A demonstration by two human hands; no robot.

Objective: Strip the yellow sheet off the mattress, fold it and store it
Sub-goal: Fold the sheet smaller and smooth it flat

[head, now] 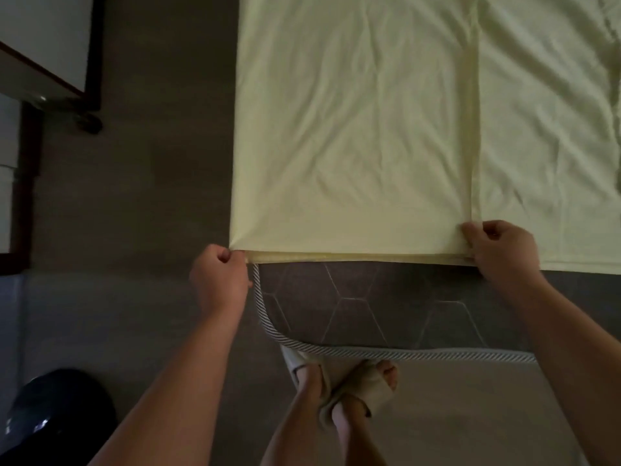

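The yellow sheet (353, 129) lies spread flat over the mattress (363, 304), with one folded layer on top whose right edge runs down the middle. Its near hem stops short of the mattress end, leaving the dark hexagon-quilted top and striped piping bare. My left hand (218, 280) grips the near left corner of the sheet at the mattress edge. My right hand (500, 247) grips the near hem where the folded layer's edge meets it. Both fists are curled around fabric.
Dark floor (151, 179) runs along the left of the mattress. A dark-framed cabinet on castors (87, 105) stands at the upper left. A round black object (57, 412) sits at the lower left. My sandalled feet (353, 391) stand at the mattress's near end.
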